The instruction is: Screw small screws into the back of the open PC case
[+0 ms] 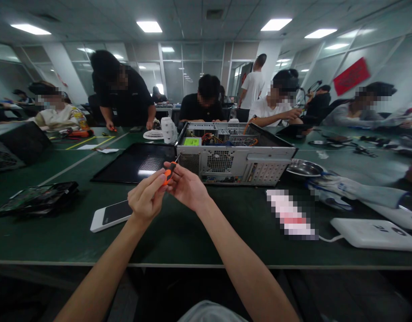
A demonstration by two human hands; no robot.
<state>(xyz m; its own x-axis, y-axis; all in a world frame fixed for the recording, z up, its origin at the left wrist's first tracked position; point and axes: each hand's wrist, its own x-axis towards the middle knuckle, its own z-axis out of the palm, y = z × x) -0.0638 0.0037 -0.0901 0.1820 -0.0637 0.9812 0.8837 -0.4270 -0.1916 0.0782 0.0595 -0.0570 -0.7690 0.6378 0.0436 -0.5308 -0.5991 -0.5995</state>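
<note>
A small screwdriver (170, 172) with an orange and black handle is held between both my hands above the green table (179, 232). My left hand (147, 199) pinches the handle's lower end. My right hand (187, 185) grips it from the right side. Its thin shaft points up toward the open computer case (234, 154), which lies on its side just behind my hands with cables and a green label showing inside.
A black side panel (135, 162) lies left of the case. A white phone (112, 214) rests near my left forearm. A circuit board (36, 199) sits far left, a metal bowl (304, 168) and white power bank (376, 233) right. Several people work across the table.
</note>
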